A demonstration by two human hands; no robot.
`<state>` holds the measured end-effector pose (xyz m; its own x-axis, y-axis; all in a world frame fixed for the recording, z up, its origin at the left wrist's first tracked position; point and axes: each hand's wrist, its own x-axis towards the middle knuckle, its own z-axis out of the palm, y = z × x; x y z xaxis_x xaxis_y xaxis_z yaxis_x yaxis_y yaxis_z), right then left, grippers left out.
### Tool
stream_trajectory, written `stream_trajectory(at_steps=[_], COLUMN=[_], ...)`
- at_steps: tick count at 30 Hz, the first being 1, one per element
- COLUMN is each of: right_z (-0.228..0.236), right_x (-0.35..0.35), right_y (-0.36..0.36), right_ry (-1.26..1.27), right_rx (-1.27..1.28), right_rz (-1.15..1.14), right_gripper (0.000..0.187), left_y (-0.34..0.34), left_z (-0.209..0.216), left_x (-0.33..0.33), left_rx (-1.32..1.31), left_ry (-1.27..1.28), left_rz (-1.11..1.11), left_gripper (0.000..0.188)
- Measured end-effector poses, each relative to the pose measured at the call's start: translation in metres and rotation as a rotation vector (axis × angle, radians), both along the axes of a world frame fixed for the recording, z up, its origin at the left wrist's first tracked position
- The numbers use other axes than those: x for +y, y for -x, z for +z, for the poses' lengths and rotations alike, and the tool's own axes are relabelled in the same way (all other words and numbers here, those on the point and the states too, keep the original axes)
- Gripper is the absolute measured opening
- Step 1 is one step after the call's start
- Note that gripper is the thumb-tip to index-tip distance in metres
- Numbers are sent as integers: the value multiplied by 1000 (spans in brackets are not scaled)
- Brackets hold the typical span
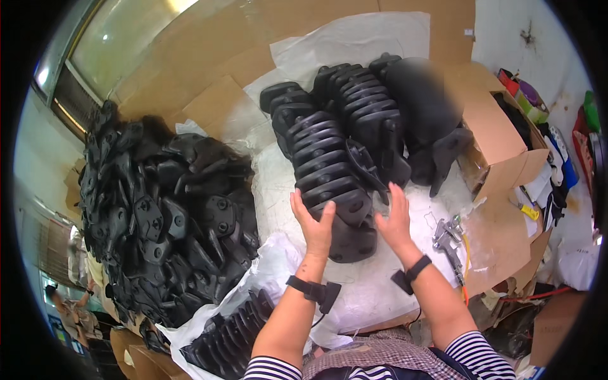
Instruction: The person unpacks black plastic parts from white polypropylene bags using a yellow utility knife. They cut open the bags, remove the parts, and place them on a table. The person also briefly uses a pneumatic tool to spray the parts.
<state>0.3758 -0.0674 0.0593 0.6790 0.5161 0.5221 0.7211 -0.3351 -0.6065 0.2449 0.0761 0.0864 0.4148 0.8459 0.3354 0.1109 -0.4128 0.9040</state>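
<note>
A row of nested black moulded parts (324, 161), curved and glossy, lies on the white sheeting in front of me. At its near end sits one more black part (352, 244), flatter, with holes in its face. My left hand (313, 227) is at the left side of this near end, thumb and fingers apart, its thumb against or just over the last part. My right hand (395, 221) is open on the other side, fingers pointing away from me and close to the row. I cannot tell whether it touches a part. Both wrists wear black bands.
Further rows of black parts (367, 95) lie behind and to the right. A large heap of loose black parts (164, 215) fills the left. Nearer me, a white bag (278, 253) holds more nested parts. An air blow gun (448, 244) with an orange hose and a cardboard box (500, 139) are right.
</note>
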Motion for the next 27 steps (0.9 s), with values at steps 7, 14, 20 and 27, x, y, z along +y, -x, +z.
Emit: stream_trajectory(at_steps=[7, 14, 20, 27], right_z=[-15, -12, -24, -69], right_x=[26, -3, -50, -235], right_y=[-91, -139, -147, -108], right_ry=[-276, -477, -254, 564], right_rx=[790, 1299, 830, 344], right_rz=[119, -26, -60, -363], right_gripper=[18, 60, 65, 46], left_y=[-6, -6, 16, 121], left_z=[10, 23, 6, -15], left_x=[-7, -7, -15, -10], left_rx=[365, 446, 383, 371], left_ry=[-402, -376, -265, 37], left_rz=[-48, -77, -3, 320], left_gripper=[98, 105, 104, 81])
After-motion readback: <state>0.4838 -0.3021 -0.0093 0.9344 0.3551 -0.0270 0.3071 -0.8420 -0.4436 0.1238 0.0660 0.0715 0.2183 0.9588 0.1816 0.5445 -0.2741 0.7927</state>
